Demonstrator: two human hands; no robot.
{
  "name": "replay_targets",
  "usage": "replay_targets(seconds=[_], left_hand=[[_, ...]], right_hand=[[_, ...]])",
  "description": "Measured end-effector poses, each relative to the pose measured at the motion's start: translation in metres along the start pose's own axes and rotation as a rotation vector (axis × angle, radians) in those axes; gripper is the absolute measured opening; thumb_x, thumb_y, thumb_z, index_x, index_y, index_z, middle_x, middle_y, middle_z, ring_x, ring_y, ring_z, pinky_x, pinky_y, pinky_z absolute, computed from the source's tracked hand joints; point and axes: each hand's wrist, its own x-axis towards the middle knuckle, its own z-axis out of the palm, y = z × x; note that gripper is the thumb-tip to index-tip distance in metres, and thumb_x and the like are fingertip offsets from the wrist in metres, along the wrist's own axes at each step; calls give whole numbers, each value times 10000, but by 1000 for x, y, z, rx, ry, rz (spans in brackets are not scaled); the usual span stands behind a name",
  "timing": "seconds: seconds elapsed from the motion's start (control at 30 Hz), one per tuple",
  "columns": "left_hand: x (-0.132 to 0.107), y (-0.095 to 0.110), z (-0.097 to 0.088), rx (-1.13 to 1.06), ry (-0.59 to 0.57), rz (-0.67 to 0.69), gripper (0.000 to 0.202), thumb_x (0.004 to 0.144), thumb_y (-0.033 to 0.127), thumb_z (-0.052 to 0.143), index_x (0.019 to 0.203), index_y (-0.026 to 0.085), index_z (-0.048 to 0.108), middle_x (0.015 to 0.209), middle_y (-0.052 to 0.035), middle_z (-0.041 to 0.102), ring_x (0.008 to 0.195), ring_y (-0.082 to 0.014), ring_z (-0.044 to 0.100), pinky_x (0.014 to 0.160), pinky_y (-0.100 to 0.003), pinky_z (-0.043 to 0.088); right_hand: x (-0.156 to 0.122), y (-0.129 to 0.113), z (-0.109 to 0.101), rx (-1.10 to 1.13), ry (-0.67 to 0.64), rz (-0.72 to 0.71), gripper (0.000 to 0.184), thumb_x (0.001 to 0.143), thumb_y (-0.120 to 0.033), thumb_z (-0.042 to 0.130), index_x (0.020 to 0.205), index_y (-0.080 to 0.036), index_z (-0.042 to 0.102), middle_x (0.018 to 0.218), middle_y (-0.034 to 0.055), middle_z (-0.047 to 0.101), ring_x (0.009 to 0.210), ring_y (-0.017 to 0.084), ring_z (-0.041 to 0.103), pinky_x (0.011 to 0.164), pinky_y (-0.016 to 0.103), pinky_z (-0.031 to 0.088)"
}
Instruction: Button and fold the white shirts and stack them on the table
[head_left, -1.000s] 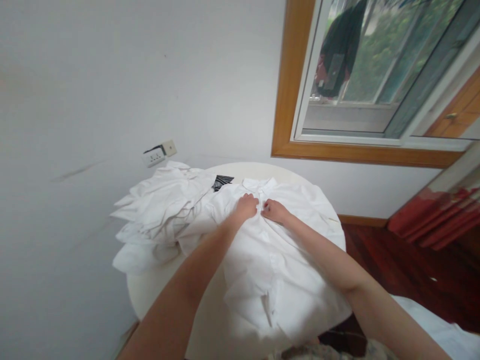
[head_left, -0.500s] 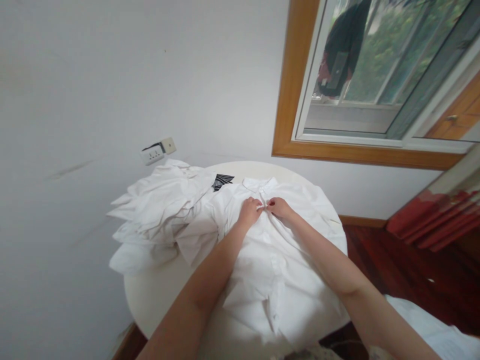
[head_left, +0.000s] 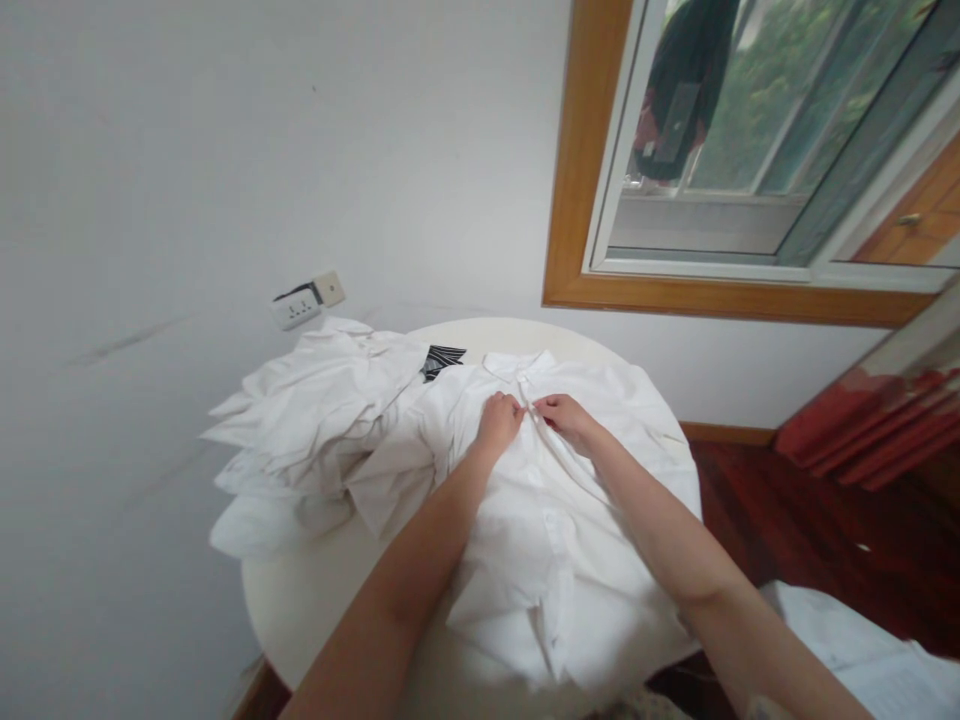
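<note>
A white collared shirt (head_left: 517,560) lies spread on a round white table (head_left: 315,600), its collar toward the wall. Below the collar, my left hand (head_left: 501,420) pinches the left side of the front opening. My right hand (head_left: 564,418) is closed on the other edge of that opening, close beside it. The fingertips of both hands nearly meet at the placket. Any button between them is too small to make out. Lower down, the shirt front is wrinkled and its hem hangs toward me.
A heap of white garments (head_left: 322,410) sits at the table's left, against the wall. Behind it lies a black striped piece of cloth (head_left: 442,360). A wall socket (head_left: 296,308), a wood-framed window (head_left: 566,200), a red curtain (head_left: 877,430) and white cloth (head_left: 847,640) at lower right surround the table.
My right hand's fingers have shifted slightly at the placket, and the hands stay at the same place on the shirt. The view has moved a little.
</note>
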Motion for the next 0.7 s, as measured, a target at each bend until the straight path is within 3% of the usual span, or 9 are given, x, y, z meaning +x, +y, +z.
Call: replay_targets(seconds=[0.17, 0.3, 0.7], left_hand=[[1, -6, 2, -55, 26, 19, 171, 855, 301, 609, 789, 168, 696, 766, -57, 635, 814, -176, 585, 795, -295, 441], [1, -6, 0, -77, 12, 1, 176, 857, 280, 593, 776, 176, 711, 768, -53, 657, 791, -163, 593, 778, -278, 448], [2, -4, -6, -132, 13, -70, 169, 862, 254, 563, 845, 168, 708, 840, -65, 673, 835, -170, 601, 825, -293, 461]], right_hand=[[0, -4, 1, -89, -5, 0, 152, 652, -278, 617, 569, -156, 582, 376, -61, 423, 373, 67, 326, 416, 222, 218], [3, -7, 4, 27, 52, 35, 160, 650, -296, 629, 592, -150, 597, 393, -73, 407, 404, 69, 319, 430, 223, 222], [-3, -2, 17, 188, 62, 60, 156, 665, -269, 598, 712, -137, 667, 504, -38, 534, 476, 94, 437, 483, 209, 338]])
